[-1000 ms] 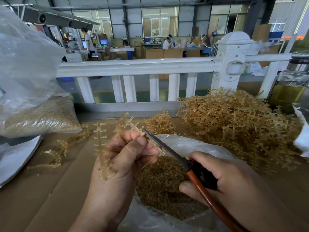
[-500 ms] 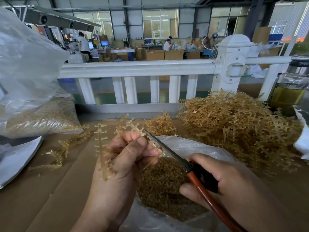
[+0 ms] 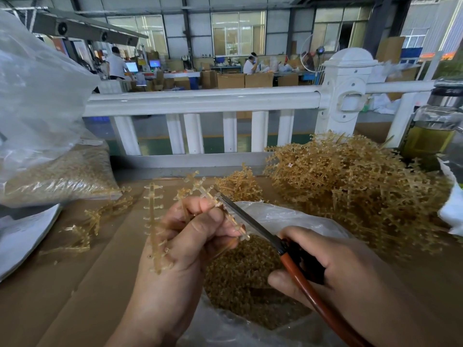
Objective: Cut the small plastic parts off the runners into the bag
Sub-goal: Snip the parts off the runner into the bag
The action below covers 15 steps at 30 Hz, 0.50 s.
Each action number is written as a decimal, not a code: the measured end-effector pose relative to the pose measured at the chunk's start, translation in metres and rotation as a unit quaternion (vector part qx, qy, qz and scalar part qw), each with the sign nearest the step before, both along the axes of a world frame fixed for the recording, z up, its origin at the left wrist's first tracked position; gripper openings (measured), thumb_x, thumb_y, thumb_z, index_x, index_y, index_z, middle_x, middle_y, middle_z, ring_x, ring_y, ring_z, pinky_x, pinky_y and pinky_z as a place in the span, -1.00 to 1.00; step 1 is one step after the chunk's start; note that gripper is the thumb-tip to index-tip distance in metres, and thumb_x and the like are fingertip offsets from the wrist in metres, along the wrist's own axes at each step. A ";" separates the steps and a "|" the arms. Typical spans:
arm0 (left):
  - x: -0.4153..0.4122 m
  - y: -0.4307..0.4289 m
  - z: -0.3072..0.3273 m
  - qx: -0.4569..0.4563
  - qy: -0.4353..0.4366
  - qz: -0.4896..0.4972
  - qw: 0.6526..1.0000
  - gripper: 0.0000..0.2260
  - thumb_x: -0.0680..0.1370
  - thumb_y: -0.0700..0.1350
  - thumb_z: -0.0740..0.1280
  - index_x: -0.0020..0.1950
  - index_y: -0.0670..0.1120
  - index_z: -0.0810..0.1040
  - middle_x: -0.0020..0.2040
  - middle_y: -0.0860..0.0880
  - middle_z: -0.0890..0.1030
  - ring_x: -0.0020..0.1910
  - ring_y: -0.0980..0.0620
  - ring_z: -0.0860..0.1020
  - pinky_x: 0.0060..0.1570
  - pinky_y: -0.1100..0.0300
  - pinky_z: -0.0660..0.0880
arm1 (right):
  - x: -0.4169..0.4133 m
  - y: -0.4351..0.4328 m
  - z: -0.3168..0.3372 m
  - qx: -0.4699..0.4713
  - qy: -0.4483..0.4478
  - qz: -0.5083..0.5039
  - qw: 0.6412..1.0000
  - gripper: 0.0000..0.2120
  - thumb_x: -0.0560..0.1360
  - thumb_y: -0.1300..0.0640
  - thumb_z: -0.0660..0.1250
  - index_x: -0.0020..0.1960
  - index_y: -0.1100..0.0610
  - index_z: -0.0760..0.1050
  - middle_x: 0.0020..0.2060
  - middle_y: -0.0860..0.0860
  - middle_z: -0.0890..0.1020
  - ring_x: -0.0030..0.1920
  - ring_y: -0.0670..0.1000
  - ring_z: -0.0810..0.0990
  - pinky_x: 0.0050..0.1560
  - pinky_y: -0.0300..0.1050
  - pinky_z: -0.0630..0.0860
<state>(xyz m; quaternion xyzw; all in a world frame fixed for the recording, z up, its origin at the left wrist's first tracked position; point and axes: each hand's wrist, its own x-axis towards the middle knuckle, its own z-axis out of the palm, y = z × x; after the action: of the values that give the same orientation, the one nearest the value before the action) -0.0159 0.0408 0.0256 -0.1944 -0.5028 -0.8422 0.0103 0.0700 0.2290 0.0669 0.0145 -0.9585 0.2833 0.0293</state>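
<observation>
A thin amber runner (image 3: 203, 189) with little knobs is pinched in the left fingers (image 3: 205, 226) and sticks up past them, tilted. The scissors (image 3: 248, 221), held in the right fingers (image 3: 288, 284), lie along its right side. A second runner (image 3: 153, 221) stands just left of the left fingers. Under the fingers the clear bag (image 3: 288, 216) lies open, with small amber parts (image 3: 240, 279) heaped inside. A big tangled pile of runners (image 3: 350, 191) sits beyond the right fingers.

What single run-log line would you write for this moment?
step: cutting | left hand: holds runner over bag | right hand: grips scissors, blades at runner | cut parts: in bag
</observation>
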 end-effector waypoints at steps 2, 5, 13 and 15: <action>0.000 0.000 -0.001 -0.002 0.001 0.001 1.000 -0.85 0.33 -0.04 0.51 -0.18 -0.02 0.62 -0.30 -0.13 0.64 -0.28 -0.02 0.67 -0.25 0.17 0.61 | 0.000 0.000 -0.001 0.005 0.002 0.000 1.000 -0.31 0.10 -0.67 -0.04 0.17 -0.47 0.22 -0.04 -0.49 0.51 -0.06 -0.33 0.56 -0.04 -0.23 0.53; 0.000 -0.001 0.000 -0.006 0.007 -0.004 1.000 -0.86 0.35 -0.05 0.51 -0.17 -0.02 0.62 -0.29 -0.15 0.65 -0.27 -0.04 0.67 -0.24 0.16 0.61 | 0.000 0.001 -0.002 0.011 0.012 0.002 1.000 -0.28 0.08 -0.68 -0.07 0.17 -0.45 0.22 -0.01 -0.51 0.49 -0.04 -0.34 0.54 -0.03 -0.24 0.52; -0.001 0.000 0.000 -0.003 0.010 -0.001 1.000 -0.89 0.35 -0.06 0.50 -0.18 -0.02 0.65 -0.30 -0.15 0.67 -0.31 -0.02 0.68 -0.29 0.18 0.61 | 0.000 0.002 -0.002 0.003 0.017 0.010 1.000 -0.35 0.14 -0.66 0.01 0.17 -0.46 0.26 -0.04 -0.49 0.52 -0.05 -0.38 0.55 -0.12 -0.31 0.51; -0.001 0.000 0.000 -0.002 0.007 -0.003 1.000 -0.89 0.34 -0.06 0.50 -0.18 -0.02 0.64 -0.31 -0.15 0.67 -0.31 -0.02 0.68 -0.29 0.18 0.62 | 0.000 0.002 -0.002 0.001 0.020 0.011 1.000 -0.36 0.15 -0.65 0.02 0.15 -0.44 0.29 -0.08 -0.45 0.55 -0.09 -0.35 0.57 -0.13 -0.28 0.52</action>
<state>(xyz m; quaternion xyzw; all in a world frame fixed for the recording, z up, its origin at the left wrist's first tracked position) -0.0166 0.0412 0.0261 -0.2014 -0.5039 -0.8399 0.0109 0.0704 0.2309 0.0650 0.0307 -0.9579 0.2820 0.0455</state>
